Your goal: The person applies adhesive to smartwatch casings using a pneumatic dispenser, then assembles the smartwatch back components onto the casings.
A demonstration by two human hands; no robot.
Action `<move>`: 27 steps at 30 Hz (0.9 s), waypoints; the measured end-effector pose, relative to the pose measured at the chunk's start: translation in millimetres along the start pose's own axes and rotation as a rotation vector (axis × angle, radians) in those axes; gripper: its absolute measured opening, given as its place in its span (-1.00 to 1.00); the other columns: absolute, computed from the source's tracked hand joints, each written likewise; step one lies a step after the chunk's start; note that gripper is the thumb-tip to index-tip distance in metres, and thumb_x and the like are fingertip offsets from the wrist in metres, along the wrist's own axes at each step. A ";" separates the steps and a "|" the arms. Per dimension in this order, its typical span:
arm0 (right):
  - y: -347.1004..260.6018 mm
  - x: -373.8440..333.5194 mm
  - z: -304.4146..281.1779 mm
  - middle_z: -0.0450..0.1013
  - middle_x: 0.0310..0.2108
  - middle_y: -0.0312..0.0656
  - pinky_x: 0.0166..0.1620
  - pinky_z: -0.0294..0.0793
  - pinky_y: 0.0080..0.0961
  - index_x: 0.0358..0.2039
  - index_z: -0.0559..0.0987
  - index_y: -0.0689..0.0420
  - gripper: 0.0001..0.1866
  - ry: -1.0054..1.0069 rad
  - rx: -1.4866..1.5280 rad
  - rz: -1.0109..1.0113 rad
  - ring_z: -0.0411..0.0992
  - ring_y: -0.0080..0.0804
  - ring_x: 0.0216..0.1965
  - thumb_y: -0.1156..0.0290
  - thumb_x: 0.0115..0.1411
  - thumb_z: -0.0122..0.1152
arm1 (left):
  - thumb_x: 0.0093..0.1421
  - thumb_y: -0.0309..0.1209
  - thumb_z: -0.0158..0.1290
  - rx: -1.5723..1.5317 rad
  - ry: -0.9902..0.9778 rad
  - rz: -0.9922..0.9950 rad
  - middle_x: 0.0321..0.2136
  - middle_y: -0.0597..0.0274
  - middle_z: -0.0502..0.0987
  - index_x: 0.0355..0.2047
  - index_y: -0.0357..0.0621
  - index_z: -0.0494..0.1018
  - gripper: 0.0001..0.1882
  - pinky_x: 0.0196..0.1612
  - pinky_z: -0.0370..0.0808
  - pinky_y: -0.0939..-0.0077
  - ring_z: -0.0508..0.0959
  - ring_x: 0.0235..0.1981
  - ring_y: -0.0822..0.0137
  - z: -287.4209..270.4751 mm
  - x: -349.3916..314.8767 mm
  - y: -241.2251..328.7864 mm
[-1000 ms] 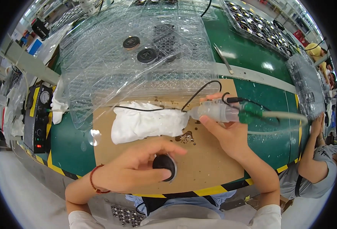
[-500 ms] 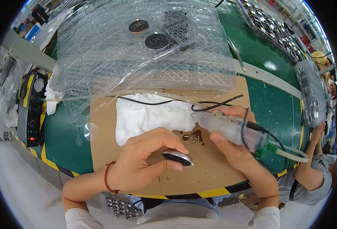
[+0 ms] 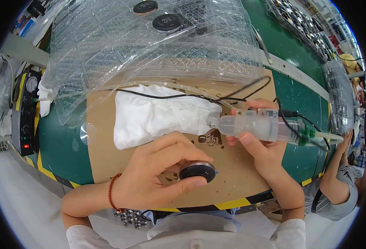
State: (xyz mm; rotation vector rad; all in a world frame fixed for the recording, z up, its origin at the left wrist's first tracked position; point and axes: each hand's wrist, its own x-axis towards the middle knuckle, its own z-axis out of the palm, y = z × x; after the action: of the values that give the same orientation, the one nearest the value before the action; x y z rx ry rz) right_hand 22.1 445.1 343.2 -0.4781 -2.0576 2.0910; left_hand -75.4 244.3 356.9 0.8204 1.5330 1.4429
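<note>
My left hand closes its thumb and fingers on a small round disc, black on its face with a silver rim, held tilted over a brown cardboard sheet. On the right, my right hand grips a clear dispensing syringe lying nearly level, its tip toward the left. A green fitting and a tube leave its rear end. The syringe tip is beside the right end of a folded white cloth, apart from the disc. Brown wet spots mark the cardboard below the tip.
Stacked clear plastic trays fill the far side, two black discs on top. A black cable crosses the cloth. A dispenser control box stands at left. Another person's arm is at right, near more clear trays.
The disc has turned, so more of its black face shows. My right hand has swung the syringe nearly level. The whole view has shifted slightly.
</note>
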 end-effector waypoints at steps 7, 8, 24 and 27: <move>0.5 -11.6 2.8 0.36 -0.32 -0.12 -0.37 0.47 -0.61 -0.09 0.23 0.25 -0.43 0.083 0.303 -0.092 0.45 -0.41 -0.37 0.38 -0.08 0.28 | -0.07 -0.61 0.16 0.105 0.055 0.094 -0.37 0.16 0.43 -0.31 -0.32 0.41 -0.73 -0.31 0.46 0.65 0.50 -0.36 0.44 2.9 -0.2 -7.9; 2.1 -13.2 3.4 0.36 -0.33 -0.10 -0.37 0.48 -0.59 -0.11 0.23 0.25 -0.38 0.128 0.345 -0.204 0.45 -0.38 -0.39 0.26 -0.12 0.31 | -0.08 -0.61 0.17 0.138 0.100 0.124 -0.41 0.16 0.46 -0.33 -0.31 0.42 -0.75 -0.34 0.46 0.66 0.50 -0.40 0.45 3.8 -0.2 -8.9; -1.8 -23.7 -0.1 0.19 -0.41 -0.29 -0.37 0.44 -0.66 -0.28 0.25 0.14 -0.31 -0.154 -0.096 -0.202 0.39 -0.52 -0.41 -0.03 -0.24 0.39 | -0.21 -0.60 0.15 0.295 0.135 0.182 -0.53 0.21 0.47 -0.44 -0.29 0.45 -0.77 -0.49 0.43 0.70 0.47 -0.56 0.47 8.6 2.8 -14.1; 4.4 -20.4 3.0 0.18 -0.41 -0.29 -0.38 0.43 -0.69 -0.28 0.24 0.16 -0.31 -0.112 -0.040 -0.283 0.38 -0.54 -0.41 -0.03 -0.22 0.38 | -0.21 -0.60 0.16 0.288 0.134 0.185 -0.53 0.23 0.47 -0.45 -0.28 0.45 -0.77 -0.49 0.42 0.70 0.47 -0.56 0.48 9.3 4.2 -14.8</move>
State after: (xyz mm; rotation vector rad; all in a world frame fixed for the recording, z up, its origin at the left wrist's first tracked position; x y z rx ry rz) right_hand 40.6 435.2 340.9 -0.0692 -2.0876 1.9525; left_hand -67.4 250.4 342.0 1.0785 1.8358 1.4509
